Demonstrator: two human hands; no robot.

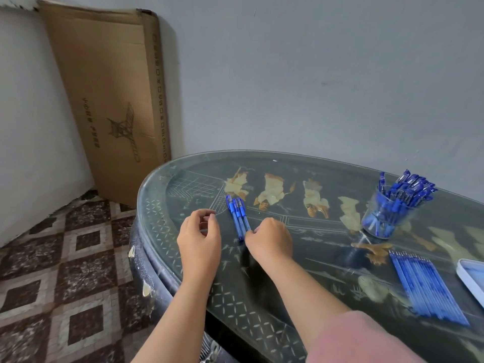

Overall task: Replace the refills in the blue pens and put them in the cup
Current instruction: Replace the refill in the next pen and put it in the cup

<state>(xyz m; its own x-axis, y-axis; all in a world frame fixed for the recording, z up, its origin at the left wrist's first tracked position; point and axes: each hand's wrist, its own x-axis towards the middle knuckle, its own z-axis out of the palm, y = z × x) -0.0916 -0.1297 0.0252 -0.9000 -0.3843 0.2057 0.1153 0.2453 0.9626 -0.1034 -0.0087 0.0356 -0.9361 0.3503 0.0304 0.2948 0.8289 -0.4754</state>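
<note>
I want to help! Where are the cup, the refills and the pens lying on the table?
cup (385, 218), head view, on its clear glass wall.
refills (424, 284), head view, on the middle of the row.
pens (238, 218), head view, on the middle pen's barrel.

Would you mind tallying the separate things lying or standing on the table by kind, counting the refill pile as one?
Loose pens: 3
Cup of pens: 1
Refill pile: 1
Tray, partly out of view: 1
Total: 6
</note>
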